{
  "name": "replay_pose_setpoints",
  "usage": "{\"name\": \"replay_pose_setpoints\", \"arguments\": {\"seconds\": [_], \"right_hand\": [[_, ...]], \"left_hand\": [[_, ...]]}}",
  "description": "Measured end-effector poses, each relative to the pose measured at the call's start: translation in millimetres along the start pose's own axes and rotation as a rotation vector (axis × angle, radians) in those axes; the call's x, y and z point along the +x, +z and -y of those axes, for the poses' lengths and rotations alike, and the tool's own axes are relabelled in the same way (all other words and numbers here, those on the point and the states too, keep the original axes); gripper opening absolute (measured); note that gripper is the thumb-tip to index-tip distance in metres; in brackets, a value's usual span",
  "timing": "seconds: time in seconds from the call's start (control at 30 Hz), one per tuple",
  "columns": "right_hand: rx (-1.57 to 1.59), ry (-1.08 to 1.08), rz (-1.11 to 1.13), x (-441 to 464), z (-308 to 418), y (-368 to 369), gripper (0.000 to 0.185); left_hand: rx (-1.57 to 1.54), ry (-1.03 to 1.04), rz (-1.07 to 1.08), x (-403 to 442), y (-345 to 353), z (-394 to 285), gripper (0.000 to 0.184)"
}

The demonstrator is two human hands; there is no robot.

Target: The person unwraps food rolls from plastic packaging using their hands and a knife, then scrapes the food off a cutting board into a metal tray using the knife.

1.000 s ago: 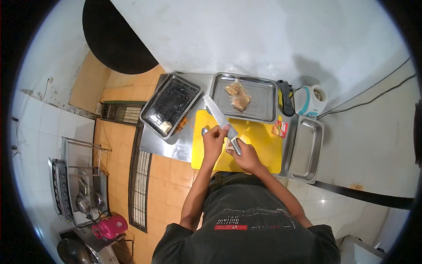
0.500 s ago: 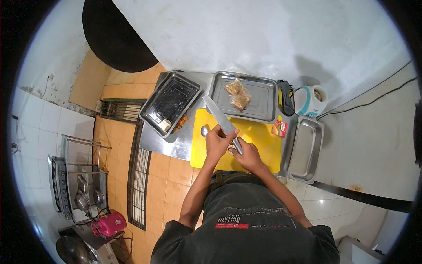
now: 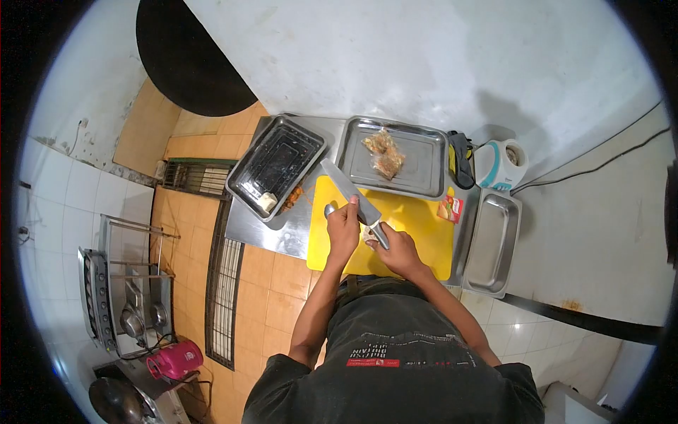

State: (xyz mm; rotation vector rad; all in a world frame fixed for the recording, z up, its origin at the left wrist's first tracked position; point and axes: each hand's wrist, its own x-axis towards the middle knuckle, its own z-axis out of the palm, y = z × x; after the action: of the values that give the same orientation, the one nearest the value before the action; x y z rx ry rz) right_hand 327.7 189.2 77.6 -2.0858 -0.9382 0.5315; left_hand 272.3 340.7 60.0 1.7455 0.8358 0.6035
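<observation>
My right hand is closed around the handle of a large kitchen knife, whose wide blade points up and to the left. My left hand has its fingers and thumb on the blade, at about its middle. Both hands are over a yellow cutting board. Small pale pieces show between the hands, partly hidden; their kind is unclear. Next to the left hand lies a metal spoon, mostly covered by it.
A dark metal tray with a whitish block stands left, orange scraps beside it. Behind the board, a steel tray holds bagged food. A red packet, steel pan and white-teal appliance are right.
My left hand has slid along the blade, away from the handle toward the tip. The knife has tilted slightly; my right hand keeps its hold on the handle.
</observation>
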Motion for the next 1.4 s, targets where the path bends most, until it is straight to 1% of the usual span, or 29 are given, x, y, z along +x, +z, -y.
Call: {"name": "replay_pose_setpoints", "arguments": {"seconds": [0.07, 0.1, 0.17, 0.2, 0.27, 0.4, 0.47, 0.6, 0.7, 0.77, 0.8, 0.83, 0.87, 0.9, 0.97, 1.0, 1.03, 1.07, 1.1, 1.17, 1.2, 1.27, 1.4], "right_hand": [[-0.01, -0.001, 0.003, 1, 0, -1, 0.041], [-0.021, -0.001, 0.004, 1, 0, -1, 0.041], [-0.02, -0.005, 0.005, 2, 0, -2, 0.04], [-0.019, -0.008, 0.007, 2, 0, -2, 0.039], [-0.019, -0.01, 0.008, 1, 0, -4, 0.038], [-0.019, -0.015, 0.01, 0, 1, -5, 0.036], [-0.017, -0.014, 0.004, 0, 1, -5, 0.036], [-0.011, -0.011, -0.018, -1, 0, -4, 0.037], [0.021, -0.02, -0.007, 0, -6, 0, 0.036], [0.039, -0.001, -0.007, 0, -9, 2, 0.036], [0.059, 0.019, -0.008, 0, -6, 1, 0.036], [0.057, 0.017, -0.007, 0, -4, 0, 0.036], [0.071, 0.052, 0.01, 0, -2, -2, 0.034], [0.084, 0.087, 0.026, 0, 2, -4, 0.032], [0.105, 0.089, 0.028, 0, 3, -5, 0.031], [0.127, 0.093, 0.029, 0, 4, -5, 0.031], [0.127, 0.093, 0.03, 0, 1, -2, 0.031], [0.156, 0.067, -0.003, 0, -4, 2, 0.032], [0.185, 0.042, -0.036, 0, -4, 3, 0.034], [0.228, 0.054, -0.026, 0, -6, 3, 0.033], [0.27, 0.068, -0.017, 0, -6, 3, 0.031], [0.29, 0.045, -0.028, 0, -9, 6, 0.03], [0.333, 0.027, -0.034, -1, -10, 7, 0.029]], "left_hand": [[-0.07, -0.065, 0.029, 1, -1, -2, 0.063], [-0.07, -0.064, 0.028, 2, -2, -4, 0.063], [-0.194, -0.103, 0.071, 2, -3, -8, 0.064], [-0.195, -0.103, 0.071, 3, -3, -8, 0.064], [-0.206, -0.14, 0.058, 4, -3, -8, 0.07], [-0.245, -0.156, 0.079, 5, -4, -10, 0.071], [-0.276, -0.198, 0.1, 6, -5, -13, 0.071], [-0.278, -0.198, 0.128, 7, -7, -12, 0.071], [-0.35, -0.209, 0.172, 7, -7, -12, 0.069], [-0.386, -0.197, 0.203, 6, -7, -18, 0.055], [-0.387, -0.197, 0.201, 6, -9, -18, 0.055], [-0.343, -0.194, 0.246, 7, -11, -17, 0.056], [-0.299, -0.191, 0.291, 7, -12, -17, 0.057], [-0.3, -0.191, 0.289, 8, -12, -13, 0.057], [-0.33, -0.149, 0.32, 8, -10, -3, 0.049], [-0.331, -0.149, 0.319, 7, -11, -6, 0.049], [-0.346, -0.14, 0.336, 6, -10, -9, 0.044], [-0.361, -0.131, 0.354, 5, -11, -12, 0.038], [-0.362, -0.131, 0.353, 4, -12, -15, 0.038], [-0.357, -0.136, 0.406, 3, -13, -19, 0.028], [-0.356, -0.137, 0.407, 3, -13, -18, 0.028], [-0.315, -0.119, 0.436, 3, -14, -12, 0.021], [-0.36, -0.091, 0.478, 2, -15, -5, 0.018]]}}
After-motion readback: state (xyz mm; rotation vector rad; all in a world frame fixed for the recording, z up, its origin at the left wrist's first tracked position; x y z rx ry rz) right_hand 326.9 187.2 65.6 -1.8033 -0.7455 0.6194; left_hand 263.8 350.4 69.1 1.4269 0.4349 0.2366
